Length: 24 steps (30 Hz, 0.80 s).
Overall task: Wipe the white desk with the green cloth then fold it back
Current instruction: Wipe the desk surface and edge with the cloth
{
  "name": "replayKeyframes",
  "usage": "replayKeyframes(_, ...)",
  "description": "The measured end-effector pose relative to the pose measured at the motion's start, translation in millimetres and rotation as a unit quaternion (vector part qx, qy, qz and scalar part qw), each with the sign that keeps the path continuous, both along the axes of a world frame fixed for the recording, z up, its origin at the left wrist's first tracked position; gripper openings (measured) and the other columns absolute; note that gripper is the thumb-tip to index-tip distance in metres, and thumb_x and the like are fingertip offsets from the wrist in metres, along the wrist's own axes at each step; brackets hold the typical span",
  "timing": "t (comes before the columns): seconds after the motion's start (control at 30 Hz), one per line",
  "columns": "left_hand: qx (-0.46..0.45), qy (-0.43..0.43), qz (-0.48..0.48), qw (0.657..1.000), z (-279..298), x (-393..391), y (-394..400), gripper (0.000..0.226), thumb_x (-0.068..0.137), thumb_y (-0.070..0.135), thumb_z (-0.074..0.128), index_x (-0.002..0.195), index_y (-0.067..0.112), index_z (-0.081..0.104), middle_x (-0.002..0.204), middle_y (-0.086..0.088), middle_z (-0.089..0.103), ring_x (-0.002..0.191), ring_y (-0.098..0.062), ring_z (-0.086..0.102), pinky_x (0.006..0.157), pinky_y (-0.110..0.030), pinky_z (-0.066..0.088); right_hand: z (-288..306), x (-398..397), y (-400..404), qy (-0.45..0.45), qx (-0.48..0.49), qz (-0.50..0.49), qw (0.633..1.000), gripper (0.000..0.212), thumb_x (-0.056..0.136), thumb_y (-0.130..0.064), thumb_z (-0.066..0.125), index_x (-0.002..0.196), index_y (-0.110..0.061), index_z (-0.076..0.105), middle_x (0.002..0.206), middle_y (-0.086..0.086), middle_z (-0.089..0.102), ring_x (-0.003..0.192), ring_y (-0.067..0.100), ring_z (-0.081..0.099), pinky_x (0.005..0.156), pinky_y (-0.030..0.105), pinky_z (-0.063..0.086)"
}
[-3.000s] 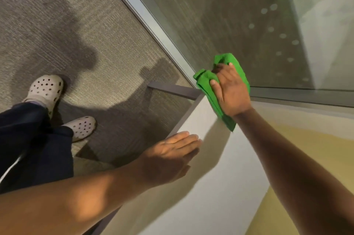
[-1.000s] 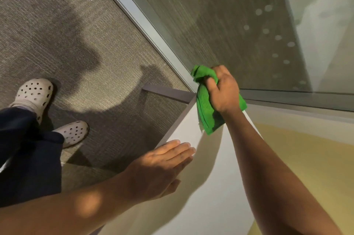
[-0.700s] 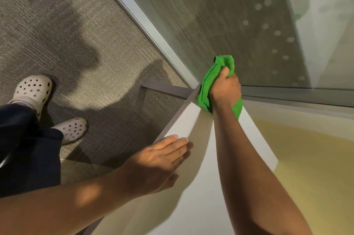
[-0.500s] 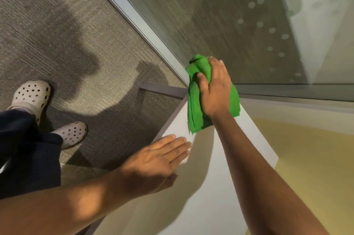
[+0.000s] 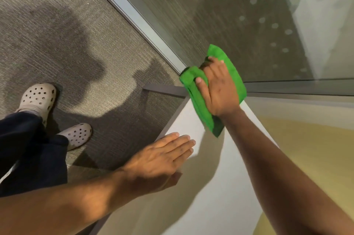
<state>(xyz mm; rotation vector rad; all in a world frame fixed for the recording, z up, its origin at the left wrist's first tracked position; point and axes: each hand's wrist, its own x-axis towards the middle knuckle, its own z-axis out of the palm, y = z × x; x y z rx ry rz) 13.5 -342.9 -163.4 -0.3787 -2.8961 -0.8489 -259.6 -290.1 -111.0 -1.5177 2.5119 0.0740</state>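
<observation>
Item: bunched bright-green microfibre cloth [image 5: 232,70], at far corner of my smooth white desk top [image 5: 216,192]. My right hand [image 5: 220,91] presses and grips it; my left hand [image 5: 161,160] lies flat, released, bracing. Status, my judgement: wiping under way; folding outstanding.

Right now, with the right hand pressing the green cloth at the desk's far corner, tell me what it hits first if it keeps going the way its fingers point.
Judging by this view, the right hand on the green cloth would soon meet the glass wall past the white desk corner; depth is unclear.
</observation>
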Motion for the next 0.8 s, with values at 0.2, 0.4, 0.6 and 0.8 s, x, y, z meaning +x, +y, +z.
replayKeyframes(0.2, 0.02, -0.018, 0.015, 1.0, 6.7, 1.0, -0.2, 0.069, 0.095, 0.05, 0.051, 0.151, 0.01, 0.057, 0.162, -0.009, 0.05, 0.152, -0.023, 0.046, 0.129, -0.041, 0.012, -3.1, 41.5, 3.8, -0.001, -0.019, -0.033, 0.999, 0.044, 0.11, -0.036, 0.045, 0.126, -0.001, 0.065, 0.131, 0.014, 0.065, 0.151, 0.032, 0.041, 0.132, 0.053, 0.018)
replayKeyframes(0.4, 0.013, -0.019, 0.01, 1.0, 6.5, 0.6, -1.2, 0.071, 0.092, 0.052, 0.053, 0.149, 0.01, 0.059, 0.16, -0.008, 0.053, 0.151, -0.022, 0.047, 0.129, -0.04, 0.01, -4.1, 45.3, 13.4, -0.012, -0.029, 0.033, 0.999, 0.048, 0.108, -0.041, 0.041, 0.12, -0.002, 0.067, 0.127, 0.014, 0.066, 0.145, 0.033, 0.048, 0.13, 0.055, 0.02)
replayKeyframes(0.6, 0.021, -0.025, 0.012, 0.999, 7.5, 1.4, -1.7, 0.069, 0.097, 0.048, 0.058, 0.154, 0.011, 0.053, 0.166, -0.007, 0.046, 0.156, -0.022, 0.04, 0.13, -0.04, 0.014, -10.4, -1.4, -10.6, -0.017, -0.08, -0.189, 0.978, 0.044, 0.107, -0.044, 0.042, 0.127, -0.008, 0.059, 0.125, 0.016, 0.066, 0.12, 0.035, 0.061, 0.103, 0.043, 0.044)
replayKeyframes(0.8, 0.013, -0.029, 0.008, 0.999, 5.7, 2.3, -2.1, 0.071, 0.098, 0.052, 0.055, 0.156, 0.011, 0.049, 0.168, -0.008, 0.041, 0.158, -0.023, 0.036, 0.13, -0.04, 0.008, -9.0, 15.8, 45.8, 0.012, -0.117, -0.331, 0.936, 0.047, 0.109, -0.047, 0.037, 0.123, -0.011, 0.063, 0.112, 0.013, 0.07, 0.105, 0.034, 0.062, 0.092, 0.046, 0.047)
